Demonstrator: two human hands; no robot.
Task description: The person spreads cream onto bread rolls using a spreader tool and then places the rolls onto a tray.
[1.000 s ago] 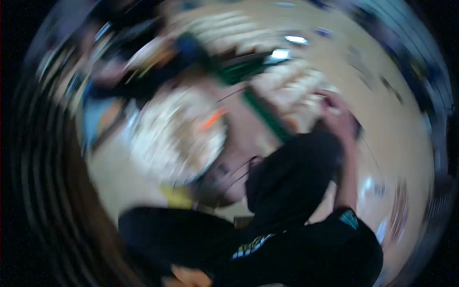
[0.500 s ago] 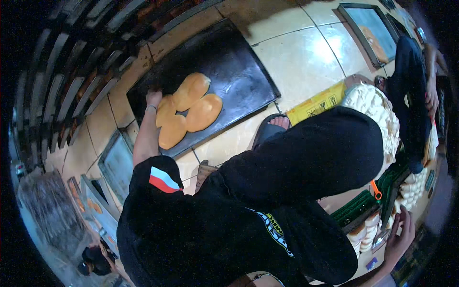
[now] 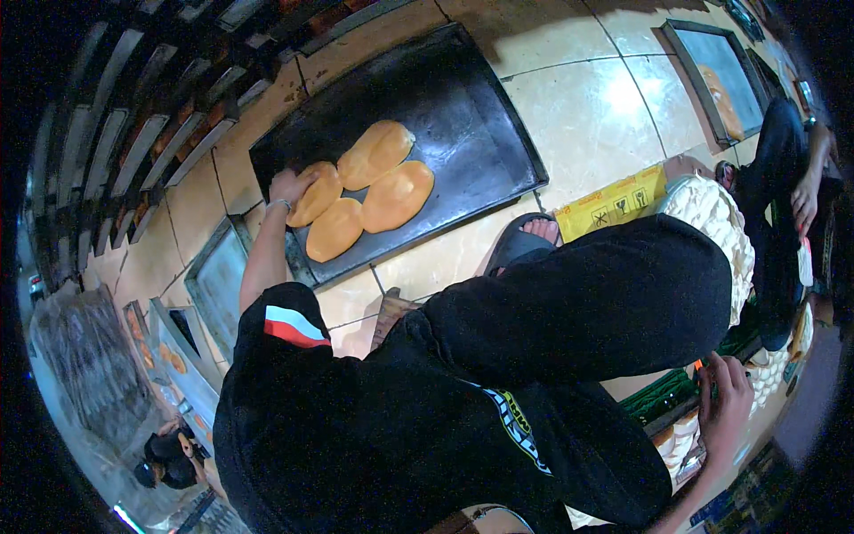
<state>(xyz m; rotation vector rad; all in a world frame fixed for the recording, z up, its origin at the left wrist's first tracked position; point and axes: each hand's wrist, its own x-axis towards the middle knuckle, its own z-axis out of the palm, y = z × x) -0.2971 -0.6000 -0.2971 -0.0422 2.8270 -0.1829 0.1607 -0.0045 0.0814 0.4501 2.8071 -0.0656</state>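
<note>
A black baking tray lies on the floor with four flat golden buns grouped on it. My left hand has its fingers closed on the edge of the leftmost bun. My right hand, low on the right beside my bent knee, has curled fingers at a small orange item and a green crate; what exactly it holds is unclear. A white creamy heap shows beyond that knee, partly hidden by it.
Metal racks rise at upper left. More trays lie left and upper right, a yellow printed card by my sandalled foot. A co-worker's hand holds a whitish item at far right; another person is at lower left.
My view swung sharply from the crates and white heap to the black tray. Since the middle frame, my right hand moved up and left toward the orange item; my left fingers settled on the bun.
</note>
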